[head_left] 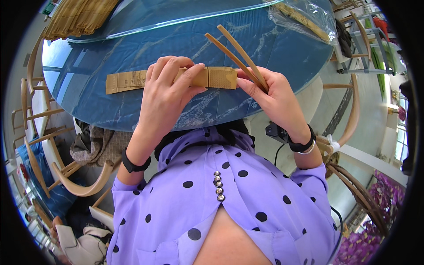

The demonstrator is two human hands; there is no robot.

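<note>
My left hand (165, 90) grips a long tan paper sleeve (126, 81) near its middle, fingers curled over its top edge. The sleeve lies level above the blue marbled table (110, 106), its left end sticking out past my hand. My right hand (274, 95) pinches a pair of brown wooden chopsticks (234, 51) at their lower ends, right at the sleeve's right end. The two sticks fan apart and point up and to the left over the table.
A heap of tan sleeves or chopsticks (77, 17) lies at the table's far left, beside a glass turntable (176, 17). A clear plastic bag (304, 17) with more sticks sits far right. Wooden chairs (84, 185) ring the table; purple flowers (371, 238) at lower right.
</note>
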